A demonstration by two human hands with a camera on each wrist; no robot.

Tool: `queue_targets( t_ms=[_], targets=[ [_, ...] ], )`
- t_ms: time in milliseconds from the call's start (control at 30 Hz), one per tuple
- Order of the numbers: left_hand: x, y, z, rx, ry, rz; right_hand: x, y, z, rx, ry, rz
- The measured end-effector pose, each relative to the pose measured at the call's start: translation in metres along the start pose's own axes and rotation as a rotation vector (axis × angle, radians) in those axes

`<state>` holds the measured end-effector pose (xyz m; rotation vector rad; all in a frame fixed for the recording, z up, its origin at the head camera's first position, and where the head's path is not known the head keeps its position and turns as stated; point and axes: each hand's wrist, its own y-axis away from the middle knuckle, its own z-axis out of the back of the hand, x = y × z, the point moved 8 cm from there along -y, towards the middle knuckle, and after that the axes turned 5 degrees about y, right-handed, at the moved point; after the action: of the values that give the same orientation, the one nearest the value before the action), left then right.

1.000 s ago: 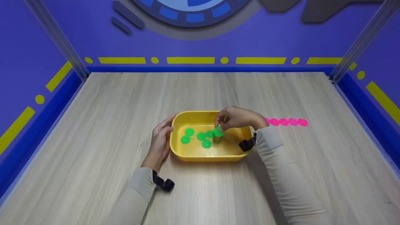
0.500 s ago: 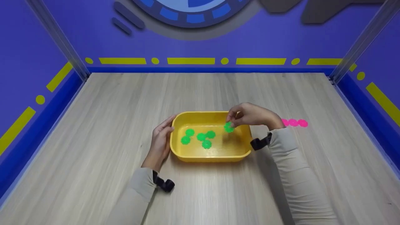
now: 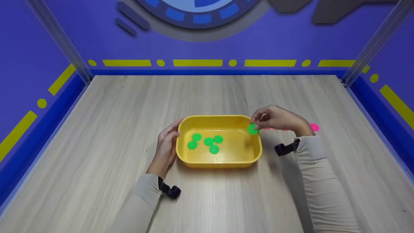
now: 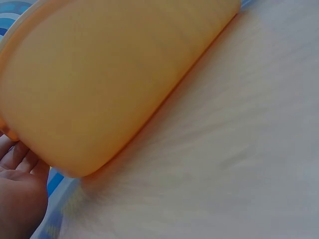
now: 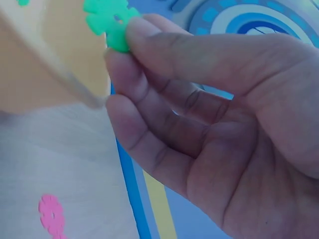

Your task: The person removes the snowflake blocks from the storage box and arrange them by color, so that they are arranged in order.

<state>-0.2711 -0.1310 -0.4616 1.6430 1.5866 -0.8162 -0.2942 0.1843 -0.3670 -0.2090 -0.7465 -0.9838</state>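
Between thumb and fingertips, my right hand [image 3: 279,119] pinches a green notched plastic disc [image 3: 252,129], a snowflake-style connecting piece. It overlaps the right rim of a yellow plastic basin [image 3: 213,164] in the head view. Up close in the right wrist view, the disc [image 5: 112,22] shows its notches and small centre hole. My left hand [image 3: 165,145] grips the basin's left end, thumb at the rim and fingers along the outside wall. Several more green discs [image 3: 213,149] lie flat on the basin floor, left of its middle.
Right of the basin, a row of pink notched discs [image 3: 314,127] lies on the wooden table [image 3: 136,103], mostly hidden behind my right hand and wrist. Blue-purple panels [image 3: 207,48] with yellow marks enclose the table at the back and both sides.
My right hand has carried the pinched green disc rightward from over the basin's middle to its right rim, covering more of the pink row. Left hand and basin have stayed put.
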Motion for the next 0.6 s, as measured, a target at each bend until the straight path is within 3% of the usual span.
queue_targets(
  t_ms=[267, 600],
  targets=[
    [0.0, 0.0, 0.0, -0.005, 0.002, 0.004, -0.023, 0.012, 0.004, -0.028, -0.074, -0.05],
    [-0.001, 0.0, 0.0, -0.023, 0.012, -0.001, -0.045, 0.023, 0.001, -0.04, -0.082, -0.06]
  ],
)
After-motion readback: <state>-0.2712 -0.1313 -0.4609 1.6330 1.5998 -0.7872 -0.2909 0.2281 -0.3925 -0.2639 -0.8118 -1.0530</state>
